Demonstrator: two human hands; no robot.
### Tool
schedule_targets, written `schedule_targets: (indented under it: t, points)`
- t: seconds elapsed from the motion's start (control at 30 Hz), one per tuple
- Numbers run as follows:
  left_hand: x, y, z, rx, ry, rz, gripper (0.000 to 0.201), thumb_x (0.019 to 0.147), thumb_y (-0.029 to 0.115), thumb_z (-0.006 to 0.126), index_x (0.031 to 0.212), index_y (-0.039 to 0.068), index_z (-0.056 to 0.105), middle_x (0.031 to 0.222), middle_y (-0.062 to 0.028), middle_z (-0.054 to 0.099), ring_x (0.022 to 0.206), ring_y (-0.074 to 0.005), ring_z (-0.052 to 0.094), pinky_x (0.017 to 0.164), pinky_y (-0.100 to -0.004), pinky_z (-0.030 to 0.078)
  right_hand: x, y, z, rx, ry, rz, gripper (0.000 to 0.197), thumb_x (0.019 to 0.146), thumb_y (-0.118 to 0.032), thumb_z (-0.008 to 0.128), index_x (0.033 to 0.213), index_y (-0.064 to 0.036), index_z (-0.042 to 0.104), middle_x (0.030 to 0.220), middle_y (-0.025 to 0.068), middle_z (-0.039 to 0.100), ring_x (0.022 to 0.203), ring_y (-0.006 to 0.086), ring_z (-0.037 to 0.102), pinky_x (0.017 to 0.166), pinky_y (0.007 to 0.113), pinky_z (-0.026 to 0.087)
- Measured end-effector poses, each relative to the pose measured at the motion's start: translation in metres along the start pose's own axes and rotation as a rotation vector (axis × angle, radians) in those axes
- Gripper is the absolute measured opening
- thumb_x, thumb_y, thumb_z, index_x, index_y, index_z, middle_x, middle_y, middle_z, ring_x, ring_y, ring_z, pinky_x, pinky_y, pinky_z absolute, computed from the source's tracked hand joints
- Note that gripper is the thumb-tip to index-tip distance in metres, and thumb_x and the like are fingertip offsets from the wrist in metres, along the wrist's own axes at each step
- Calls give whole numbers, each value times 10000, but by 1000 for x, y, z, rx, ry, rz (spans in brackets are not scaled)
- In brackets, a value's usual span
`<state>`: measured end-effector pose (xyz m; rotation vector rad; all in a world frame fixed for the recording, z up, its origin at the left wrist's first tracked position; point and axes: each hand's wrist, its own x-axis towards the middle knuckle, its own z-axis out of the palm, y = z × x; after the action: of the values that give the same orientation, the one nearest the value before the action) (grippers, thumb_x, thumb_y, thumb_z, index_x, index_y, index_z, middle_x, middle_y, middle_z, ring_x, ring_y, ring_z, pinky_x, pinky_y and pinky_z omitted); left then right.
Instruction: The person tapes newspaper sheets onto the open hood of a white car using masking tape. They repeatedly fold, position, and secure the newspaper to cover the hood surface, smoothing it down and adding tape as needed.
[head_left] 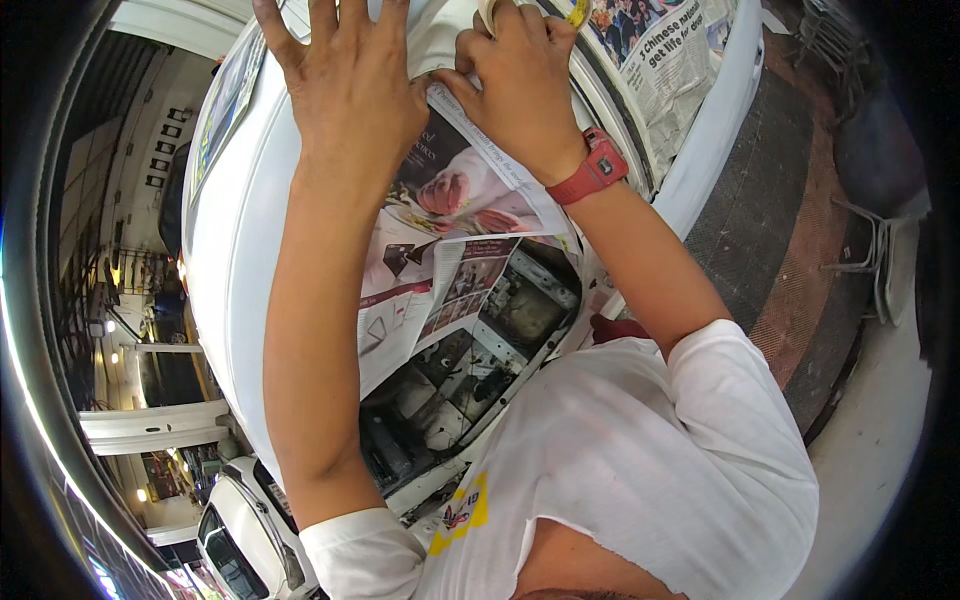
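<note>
My left hand (pixel 350 95) lies with fingers spread at the top, over the white car body (pixel 235 260) and the upper edge of a newspaper sheet (pixel 480 190). Close beside it, my right hand (pixel 520 95) is closed, its fingers curled around a cream ring that looks like a roll of masking tape (pixel 487 14). The right thumb and fingertips sit by the sheet's top corner. Newspaper hangs across part of the car's window opening, and the bare interior (pixel 440 390) shows below it. My fingertips are partly cut off by the upper edge.
More newspaper (pixel 665 75) covers glass at the upper right, with a pale car panel edge (pixel 715 150) beside it. Dark and reddish floor matting (pixel 750 210) lies to the right, near a metal-legged chair (pixel 880 255). Another white car (pixel 245 530) stands at the lower left.
</note>
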<state>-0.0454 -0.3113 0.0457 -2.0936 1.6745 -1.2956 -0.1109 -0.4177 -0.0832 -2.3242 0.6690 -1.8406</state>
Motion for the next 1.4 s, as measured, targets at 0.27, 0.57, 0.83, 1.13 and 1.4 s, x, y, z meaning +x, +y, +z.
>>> schedule_targets:
  t: [0.27,0.57,0.83,1.13,1.4]
  points:
    - [17,-6,16,146,106,51,1089,710,251,898,1690,121,441,1829,-240,203,1710,-367,185,1351,-728,-7,32,-2,-33,-10,-361,61,423,996,-310,838,1331,-88,705,1438,212,631,1335,298,581,1107,568,433]
    - [-1,11,12,-184,-35,-45,971,809,45,751,1711,163,413,1847,-160,230,1686,-336,287,1330,-756,-39,-70,16,-109,320,-119,133,230,849,-57,844,1029,-76,702,1059,175,647,1000,363,605,904,489,460]
    - [3,24,46,116,295,-184,545,977,234,591,1504,120,666,1702,-152,506,1613,-320,419,1376,-662,99,-130,17,-119,510,-422,210,213,882,3,828,1009,-46,663,1010,156,592,916,321,572,831,448,464]
    - [-21,35,52,177,449,-290,546,998,273,604,1535,173,634,1677,-106,540,1621,-283,407,1380,-641,106,-126,19,-115,609,-552,173,205,928,6,800,1042,-39,635,1076,144,566,1010,314,546,949,442,438]
    - [-147,-2,28,295,265,-697,716,971,326,656,1663,422,496,1790,-6,419,1672,-255,327,1307,-714,-161,-143,14,-115,602,-636,147,209,921,-22,815,1062,-28,660,1118,191,594,1069,381,565,991,502,435]
